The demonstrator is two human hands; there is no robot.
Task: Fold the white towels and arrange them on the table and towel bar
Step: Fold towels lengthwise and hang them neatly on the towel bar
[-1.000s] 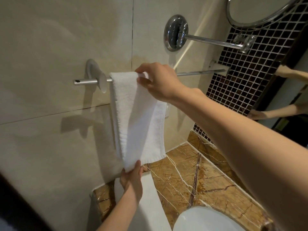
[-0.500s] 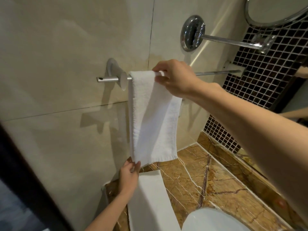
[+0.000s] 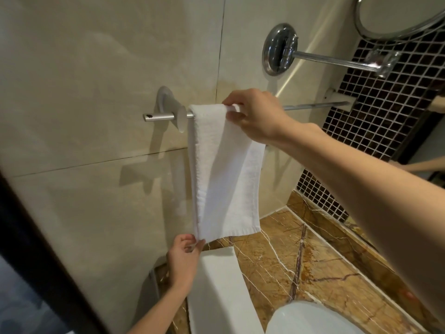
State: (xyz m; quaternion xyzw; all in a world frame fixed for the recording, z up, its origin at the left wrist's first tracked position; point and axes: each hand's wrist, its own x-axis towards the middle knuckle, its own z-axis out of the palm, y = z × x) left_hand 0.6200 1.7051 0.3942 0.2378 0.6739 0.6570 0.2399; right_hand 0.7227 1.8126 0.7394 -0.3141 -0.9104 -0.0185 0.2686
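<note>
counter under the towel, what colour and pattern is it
Brown counter with thin white and dark veins like marble, in the head view.

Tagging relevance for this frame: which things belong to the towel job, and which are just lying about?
Job: white towel over the towel bar; right hand pinching its top; left hand pinching its bottom corner; marble counter, probably the table.

Not in use: mirror arm, round mirror, basin, mosaic tiles, flat white item on the counter (towel or not, cannot tell).
</note>
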